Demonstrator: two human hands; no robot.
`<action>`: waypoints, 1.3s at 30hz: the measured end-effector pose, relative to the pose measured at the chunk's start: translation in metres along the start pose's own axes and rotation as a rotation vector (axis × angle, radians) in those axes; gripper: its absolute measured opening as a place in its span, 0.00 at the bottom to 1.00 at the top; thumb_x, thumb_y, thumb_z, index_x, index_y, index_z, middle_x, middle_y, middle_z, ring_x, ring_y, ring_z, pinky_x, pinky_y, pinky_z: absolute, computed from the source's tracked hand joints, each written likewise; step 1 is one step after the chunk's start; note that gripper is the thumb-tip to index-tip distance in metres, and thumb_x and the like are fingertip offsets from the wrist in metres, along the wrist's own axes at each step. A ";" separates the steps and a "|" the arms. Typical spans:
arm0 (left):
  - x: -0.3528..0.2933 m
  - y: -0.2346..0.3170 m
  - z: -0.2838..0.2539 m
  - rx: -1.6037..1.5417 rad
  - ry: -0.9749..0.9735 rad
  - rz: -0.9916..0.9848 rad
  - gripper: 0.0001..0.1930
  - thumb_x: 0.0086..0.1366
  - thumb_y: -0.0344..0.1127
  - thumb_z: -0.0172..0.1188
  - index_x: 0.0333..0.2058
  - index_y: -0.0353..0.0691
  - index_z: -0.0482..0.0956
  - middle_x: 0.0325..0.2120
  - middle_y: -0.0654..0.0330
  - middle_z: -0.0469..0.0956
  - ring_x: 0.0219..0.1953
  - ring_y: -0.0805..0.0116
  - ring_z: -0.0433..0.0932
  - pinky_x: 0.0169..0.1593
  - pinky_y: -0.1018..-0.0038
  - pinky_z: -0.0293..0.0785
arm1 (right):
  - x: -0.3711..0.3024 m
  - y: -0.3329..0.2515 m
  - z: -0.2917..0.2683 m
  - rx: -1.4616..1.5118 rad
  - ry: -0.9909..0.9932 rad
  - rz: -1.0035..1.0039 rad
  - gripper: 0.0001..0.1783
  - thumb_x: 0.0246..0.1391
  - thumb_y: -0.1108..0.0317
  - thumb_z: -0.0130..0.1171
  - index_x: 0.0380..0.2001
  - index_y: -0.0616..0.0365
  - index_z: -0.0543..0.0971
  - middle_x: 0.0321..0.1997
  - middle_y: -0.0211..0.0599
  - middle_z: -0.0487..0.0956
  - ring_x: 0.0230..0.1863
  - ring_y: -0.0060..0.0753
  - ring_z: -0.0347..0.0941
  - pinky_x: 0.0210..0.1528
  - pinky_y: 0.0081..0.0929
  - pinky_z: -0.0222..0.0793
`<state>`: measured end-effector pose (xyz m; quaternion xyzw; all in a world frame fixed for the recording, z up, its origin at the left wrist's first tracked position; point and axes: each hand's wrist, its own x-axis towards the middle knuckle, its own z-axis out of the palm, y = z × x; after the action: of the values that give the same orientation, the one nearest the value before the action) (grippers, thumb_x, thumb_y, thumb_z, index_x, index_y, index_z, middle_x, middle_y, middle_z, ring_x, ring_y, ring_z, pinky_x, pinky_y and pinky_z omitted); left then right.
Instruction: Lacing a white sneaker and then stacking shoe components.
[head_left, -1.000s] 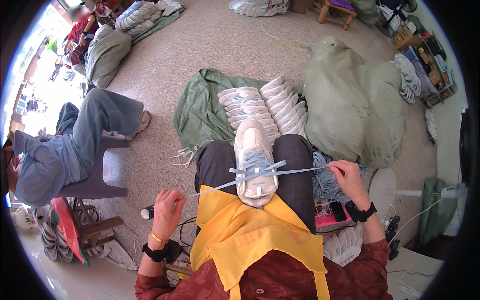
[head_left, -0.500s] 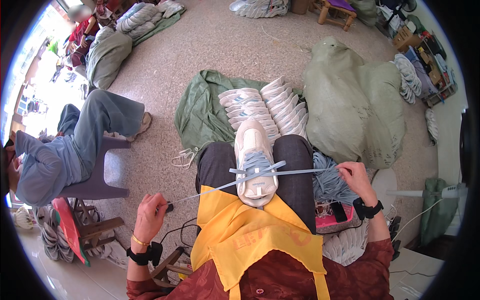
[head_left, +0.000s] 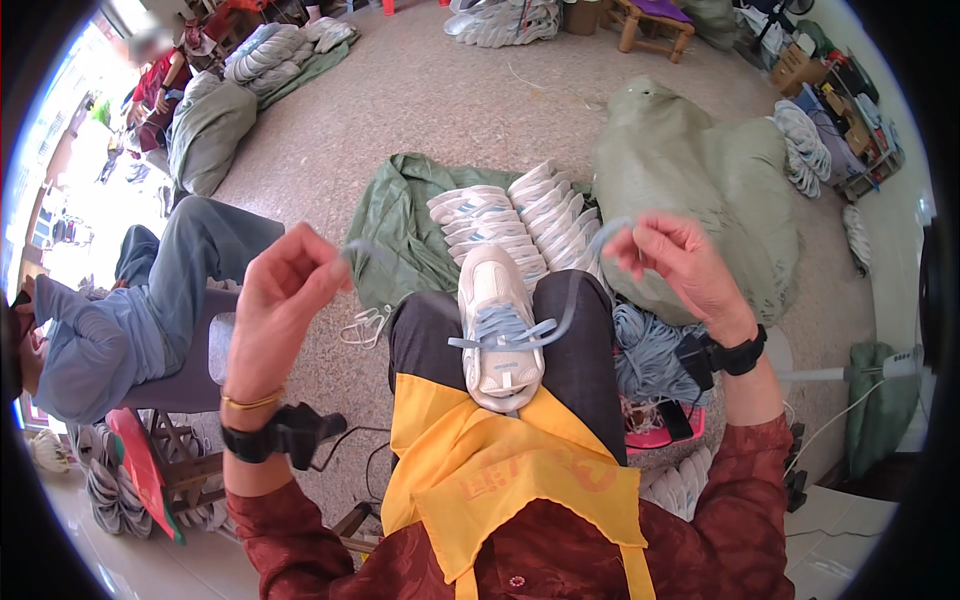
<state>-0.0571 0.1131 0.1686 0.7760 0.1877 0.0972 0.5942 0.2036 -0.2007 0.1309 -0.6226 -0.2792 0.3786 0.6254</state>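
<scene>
A white sneaker (head_left: pixel 486 275) rests on my lap between my thighs, toe pointing away. Its light blue shoelace (head_left: pixel 505 325) runs through the eyelets, and short loops stick out at both sides. Raised at the left, my left hand (head_left: pixel 290 295) pinches one end of the lace, which is blurred near the fingertips. Up on the right, my right hand (head_left: pixel 675 260) grips the other end, and from it the lace hangs in a slack curve down to the shoe. Both hands are well above the sneaker and apart from it.
Rows of white shoe uppers (head_left: pixel 485 225) lie on a green sack (head_left: pixel 395 225) ahead. A big full sack (head_left: pixel 690 190) stands to their right. Blue laces (head_left: pixel 655 350) lie heaped over a pink tray (head_left: pixel 690 428). A person sits on a grey stool (head_left: pixel 175 390) at left.
Both hands have risen and moved forward from low at the sides. The lace, stretched taut across the shoe before, now hangs slack from my right hand.
</scene>
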 end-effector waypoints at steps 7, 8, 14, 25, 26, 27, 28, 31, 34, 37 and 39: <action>-0.037 -0.080 0.074 -0.237 -0.198 -0.204 0.03 0.70 0.22 0.60 0.37 0.35 0.76 0.33 0.67 0.79 0.35 0.83 0.76 0.40 0.83 0.73 | -0.023 0.063 0.043 -0.244 -0.061 0.108 0.12 0.67 0.69 0.60 0.47 0.64 0.85 0.39 0.28 0.85 0.39 0.16 0.78 0.43 0.20 0.77; -0.045 -0.086 0.082 -0.278 -0.216 -0.253 0.03 0.70 0.22 0.61 0.37 0.35 0.76 0.33 0.67 0.78 0.35 0.83 0.76 0.40 0.83 0.73 | -0.028 0.079 0.047 -0.153 -0.032 0.154 0.11 0.67 0.71 0.60 0.47 0.64 0.85 0.37 0.28 0.84 0.37 0.16 0.79 0.42 0.19 0.77; -0.054 -0.099 0.103 -0.337 -0.218 -0.276 0.05 0.69 0.21 0.61 0.38 0.35 0.74 0.33 0.67 0.78 0.35 0.82 0.77 0.40 0.82 0.75 | -0.030 0.122 0.065 -0.045 0.126 0.161 0.05 0.62 0.78 0.63 0.40 0.67 0.80 0.36 0.34 0.84 0.37 0.22 0.83 0.42 0.20 0.82; -0.050 -0.114 0.116 -0.299 -0.045 -0.250 0.06 0.69 0.20 0.60 0.37 0.35 0.72 0.34 0.63 0.80 0.38 0.76 0.82 0.44 0.77 0.81 | -0.028 0.140 0.077 -0.029 0.192 0.110 0.03 0.60 0.81 0.63 0.36 0.66 0.79 0.37 0.36 0.85 0.39 0.23 0.84 0.44 0.22 0.83; -0.050 -0.116 0.117 -0.305 -0.037 -0.251 0.06 0.69 0.20 0.60 0.37 0.35 0.72 0.35 0.62 0.80 0.39 0.75 0.82 0.44 0.77 0.81 | -0.028 0.141 0.077 -0.004 0.204 0.098 0.03 0.60 0.81 0.63 0.35 0.68 0.79 0.35 0.37 0.85 0.39 0.23 0.84 0.43 0.22 0.83; -0.051 -0.118 0.117 -0.312 -0.027 -0.251 0.06 0.69 0.20 0.60 0.37 0.35 0.72 0.35 0.61 0.81 0.39 0.74 0.83 0.44 0.77 0.82 | -0.028 0.141 0.078 0.020 0.215 0.086 0.03 0.60 0.80 0.64 0.34 0.70 0.79 0.34 0.37 0.85 0.38 0.23 0.84 0.42 0.22 0.84; -0.051 -0.118 0.118 -0.311 -0.032 -0.252 0.06 0.69 0.20 0.60 0.37 0.35 0.72 0.35 0.61 0.81 0.39 0.74 0.83 0.44 0.77 0.82 | -0.028 0.143 0.078 0.021 0.219 0.087 0.03 0.60 0.80 0.64 0.34 0.70 0.79 0.34 0.37 0.85 0.38 0.23 0.84 0.42 0.22 0.84; -0.052 -0.120 0.121 -0.344 -0.028 -0.236 0.06 0.69 0.20 0.60 0.37 0.35 0.72 0.37 0.60 0.81 0.40 0.74 0.83 0.45 0.77 0.82 | -0.027 0.147 0.078 0.017 0.234 0.055 0.04 0.59 0.80 0.64 0.34 0.70 0.79 0.33 0.37 0.85 0.38 0.22 0.84 0.42 0.21 0.83; -0.052 -0.125 0.122 -0.363 -0.017 -0.222 0.06 0.70 0.20 0.60 0.36 0.35 0.72 0.38 0.60 0.81 0.40 0.74 0.83 0.45 0.77 0.82 | -0.027 0.146 0.076 -0.003 0.234 0.049 0.04 0.59 0.79 0.65 0.34 0.69 0.80 0.33 0.36 0.85 0.37 0.20 0.84 0.41 0.20 0.81; -0.051 -0.129 0.123 -0.373 -0.004 -0.218 0.06 0.70 0.19 0.59 0.36 0.35 0.72 0.38 0.60 0.81 0.40 0.74 0.83 0.45 0.77 0.83 | -0.027 0.146 0.076 -0.077 0.190 0.056 0.03 0.59 0.80 0.65 0.34 0.68 0.79 0.36 0.36 0.86 0.38 0.21 0.83 0.42 0.20 0.81; -0.050 -0.132 0.123 -0.376 0.026 -0.227 0.06 0.69 0.19 0.59 0.36 0.35 0.71 0.38 0.60 0.81 0.40 0.74 0.83 0.45 0.77 0.83 | -0.028 0.143 0.081 -0.203 0.222 -0.013 0.04 0.57 0.78 0.67 0.32 0.67 0.81 0.28 0.35 0.85 0.32 0.19 0.83 0.34 0.20 0.79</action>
<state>-0.0801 0.0132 0.0116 0.6240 0.2602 0.0727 0.7332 0.1038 -0.1866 -0.0014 -0.7187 -0.2492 0.2733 0.5888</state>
